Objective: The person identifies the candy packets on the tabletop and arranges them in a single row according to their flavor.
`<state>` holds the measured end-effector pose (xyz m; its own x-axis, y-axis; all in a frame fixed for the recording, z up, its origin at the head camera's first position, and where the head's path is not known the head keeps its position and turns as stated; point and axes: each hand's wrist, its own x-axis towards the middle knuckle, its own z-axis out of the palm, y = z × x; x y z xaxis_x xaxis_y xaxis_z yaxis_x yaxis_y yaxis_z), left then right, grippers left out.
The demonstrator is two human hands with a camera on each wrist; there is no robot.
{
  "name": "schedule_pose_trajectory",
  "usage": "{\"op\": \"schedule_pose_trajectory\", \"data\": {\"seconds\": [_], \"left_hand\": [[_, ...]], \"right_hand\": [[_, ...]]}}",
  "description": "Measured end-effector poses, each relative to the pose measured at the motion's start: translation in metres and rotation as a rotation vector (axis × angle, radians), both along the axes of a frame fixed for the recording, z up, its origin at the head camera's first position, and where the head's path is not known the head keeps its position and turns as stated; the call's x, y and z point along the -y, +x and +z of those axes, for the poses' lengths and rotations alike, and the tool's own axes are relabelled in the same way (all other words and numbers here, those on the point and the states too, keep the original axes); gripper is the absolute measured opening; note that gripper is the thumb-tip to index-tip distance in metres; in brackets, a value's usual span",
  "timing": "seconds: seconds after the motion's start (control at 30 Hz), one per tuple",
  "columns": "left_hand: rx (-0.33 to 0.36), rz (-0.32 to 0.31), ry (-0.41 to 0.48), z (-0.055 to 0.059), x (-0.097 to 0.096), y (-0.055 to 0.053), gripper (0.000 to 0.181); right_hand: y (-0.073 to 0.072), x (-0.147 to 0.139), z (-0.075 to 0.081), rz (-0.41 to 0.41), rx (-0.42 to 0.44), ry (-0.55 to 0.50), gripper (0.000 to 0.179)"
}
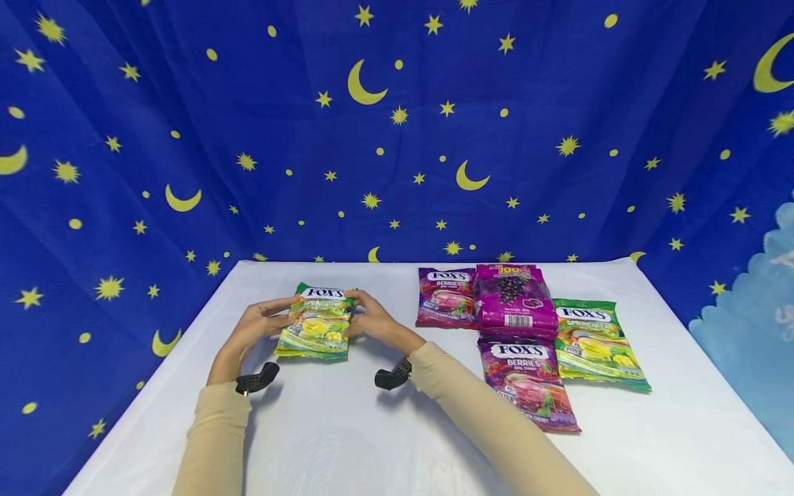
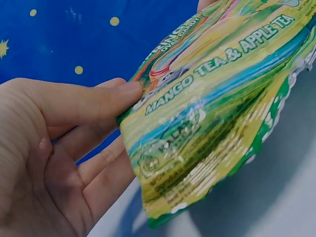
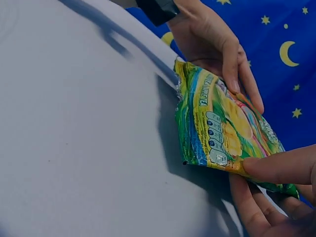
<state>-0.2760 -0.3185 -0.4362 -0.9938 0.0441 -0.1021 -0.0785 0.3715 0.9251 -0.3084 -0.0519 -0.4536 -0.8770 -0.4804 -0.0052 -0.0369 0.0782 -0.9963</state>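
A green and yellow Fox's Spring Tea candy bag point(image 1: 318, 322) is held just over the white table point(image 1: 347, 441), left of centre. My left hand point(image 1: 256, 326) pinches its left edge between thumb and fingers point(image 2: 106, 98), close up on the bag point(image 2: 212, 108). My right hand point(image 1: 371, 318) pinches the right edge, thumb point(image 3: 276, 165) on the front of the bag point(image 3: 222, 133) and fingers under it. The other hand point(image 3: 217, 44) shows at the bag's far side in the right wrist view.
To the right lie more candy bags: a Fox's Berries bag point(image 1: 446, 296), a purple grape bag point(image 1: 515, 300), another Berries bag point(image 1: 530, 382) and a second Spring Tea bag point(image 1: 597, 343). A blue star-and-moon cloth point(image 1: 397, 124) hangs behind the table.
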Motion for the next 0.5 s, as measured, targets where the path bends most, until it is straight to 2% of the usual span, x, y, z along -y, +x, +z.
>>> {"op": "schedule_pose_trajectory", "data": {"seconds": [0.23,0.3,0.5], "left_hand": [[0.028,0.018,0.065,-0.009,-0.001,-0.005,0.062],[0.028,0.015,0.055,-0.01,-0.001,-0.006,0.062],[0.044,0.021,0.018,-0.012,-0.004,-0.007,0.06]], "right_hand": [[0.005,0.003,-0.001,-0.017,0.023,0.017,0.079],[0.002,0.004,-0.007,-0.021,0.033,-0.003,0.078],[0.005,0.006,-0.008,-0.036,0.031,-0.003,0.071]]}}
